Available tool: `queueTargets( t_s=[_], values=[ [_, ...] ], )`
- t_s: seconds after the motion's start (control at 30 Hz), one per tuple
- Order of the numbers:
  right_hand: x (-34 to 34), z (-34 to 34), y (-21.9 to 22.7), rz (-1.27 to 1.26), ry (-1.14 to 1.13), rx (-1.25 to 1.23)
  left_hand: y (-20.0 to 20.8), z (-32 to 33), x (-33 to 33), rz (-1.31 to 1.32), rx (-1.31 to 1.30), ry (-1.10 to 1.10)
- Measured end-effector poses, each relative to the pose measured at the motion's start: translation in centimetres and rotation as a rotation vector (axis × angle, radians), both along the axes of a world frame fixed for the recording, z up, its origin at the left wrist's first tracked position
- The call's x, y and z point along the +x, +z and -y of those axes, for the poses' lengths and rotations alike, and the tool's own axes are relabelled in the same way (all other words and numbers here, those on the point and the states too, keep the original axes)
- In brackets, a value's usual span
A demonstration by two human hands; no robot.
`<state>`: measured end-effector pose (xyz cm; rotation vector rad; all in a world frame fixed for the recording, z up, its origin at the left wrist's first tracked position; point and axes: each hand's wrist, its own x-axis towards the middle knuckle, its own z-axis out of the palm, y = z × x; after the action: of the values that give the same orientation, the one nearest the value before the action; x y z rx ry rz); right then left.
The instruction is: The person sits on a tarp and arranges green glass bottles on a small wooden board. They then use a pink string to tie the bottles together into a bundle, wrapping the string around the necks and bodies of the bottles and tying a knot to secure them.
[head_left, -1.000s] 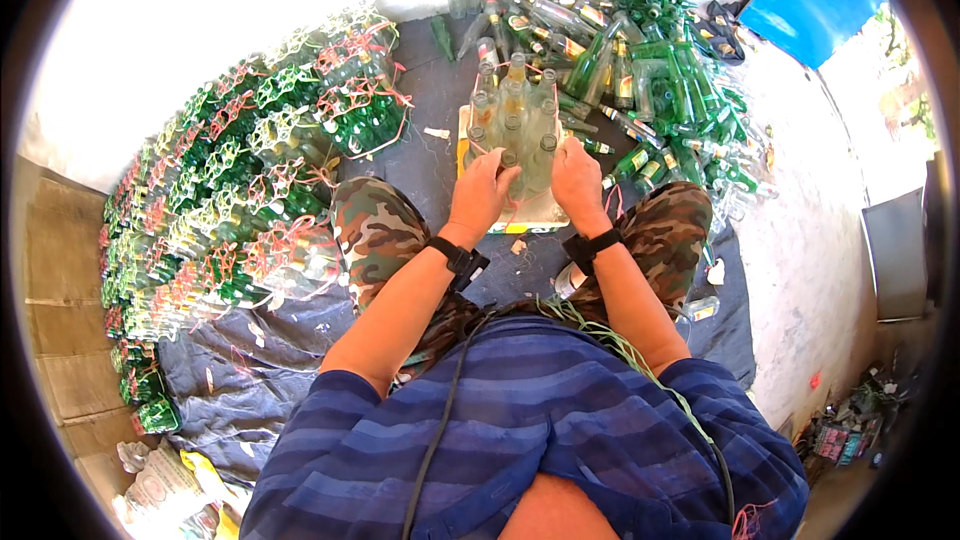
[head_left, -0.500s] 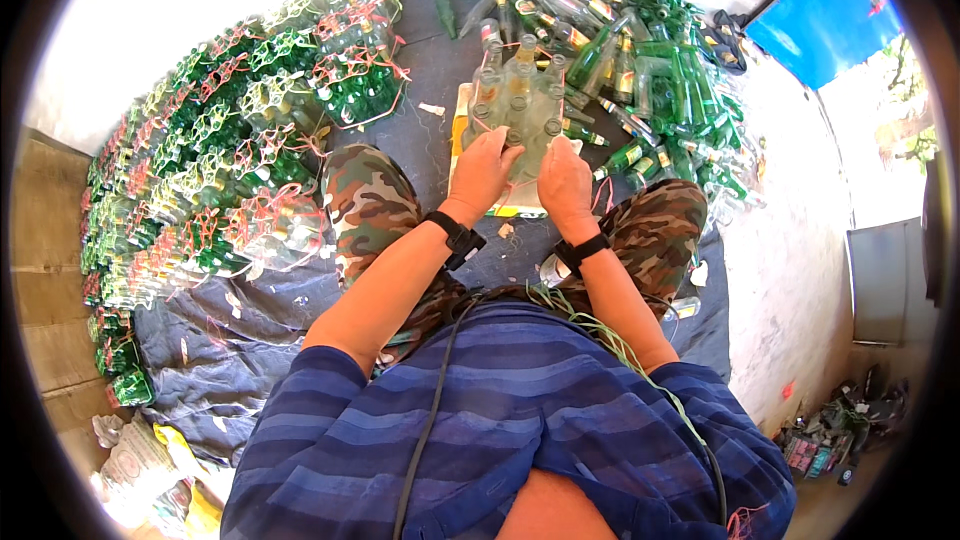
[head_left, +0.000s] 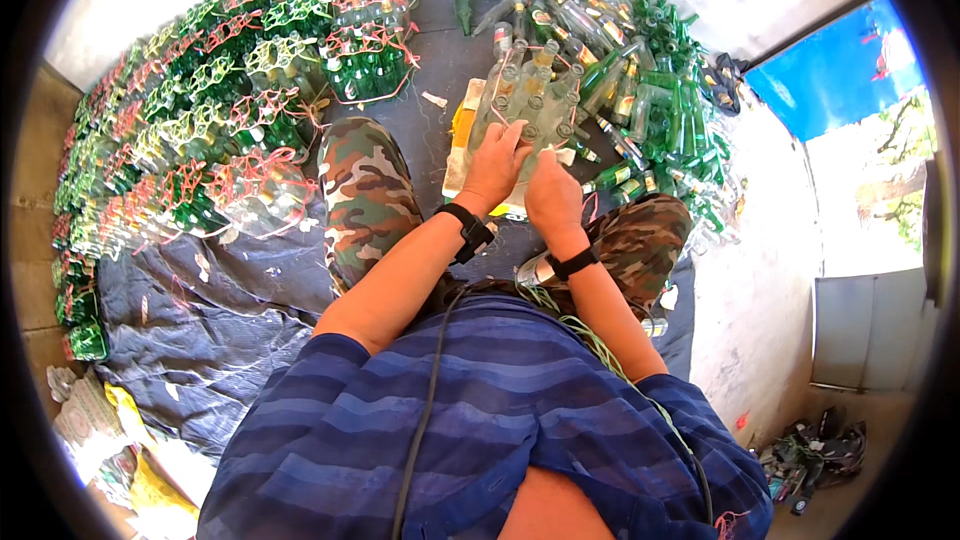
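Observation:
A cluster of clear glass bottles stands upright in front of me on a yellow and white block-like base. Thin pink string runs around the bottle necks. At the cluster's near side, my left hand is closed in a pinch, its fingertips by the nearest bottles, where the string runs in. Close beside it, my right hand is closed in a fist on the string at the near right. The string between the fingers is mostly hidden.
Tied bundles of green and clear bottles stand in rows at the left. Loose bottles are heaped at the far right. A dark cloth covers the floor. Green strands lie over my lap. A wall rises at the right.
My right hand has shifted left, closer to my left hand. The whole view has tilted slightly, and the bottle cluster still stands between my knees.

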<state>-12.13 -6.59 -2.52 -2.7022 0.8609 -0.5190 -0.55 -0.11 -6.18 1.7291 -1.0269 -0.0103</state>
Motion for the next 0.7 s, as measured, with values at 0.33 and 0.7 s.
queueTargets(
  t_s=[0.33,0.7],
  values=[
    [1.7,-0.4,2.2,-0.131,0.236,-0.016,-1.3,-0.6,0.9,-0.135,-0.149,-0.082],
    [6.8,3.4,6.2,-0.34,0.612,-0.094,-4.8,1.2,1.9,-0.436,-0.149,-0.123]
  ],
)
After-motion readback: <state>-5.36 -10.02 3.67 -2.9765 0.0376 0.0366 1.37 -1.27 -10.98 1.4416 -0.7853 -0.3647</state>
